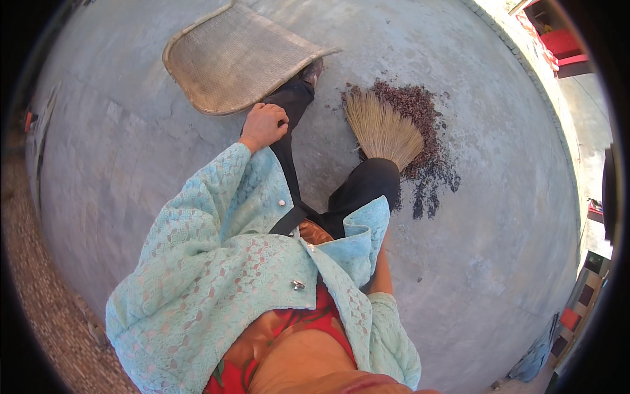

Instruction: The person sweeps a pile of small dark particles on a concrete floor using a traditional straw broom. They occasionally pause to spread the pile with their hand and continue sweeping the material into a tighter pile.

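Curled into a loose fist, my left hand [264, 125] rests on my left knee, with nothing seen in its fingers. My right forearm [382, 266] goes down past the jacket's edge, and the hand itself is hidden behind my right leg. A straw broom [383, 128] has its fanned bristles on the floor beyond my right knee; the knee hides its handle. The bristles lie against a heap of small dark reddish-brown bits [417, 108]. Loose darker pieces [430, 188] are scattered on the near side of the heap.
A woven winnowing tray [239, 56] lies on the grey concrete floor [499, 217] beyond my left knee, close to my shoe [315, 71]. A low edge [548, 92] bounds the floor at the right. A bluish cloth [537, 353] sits at the lower right.
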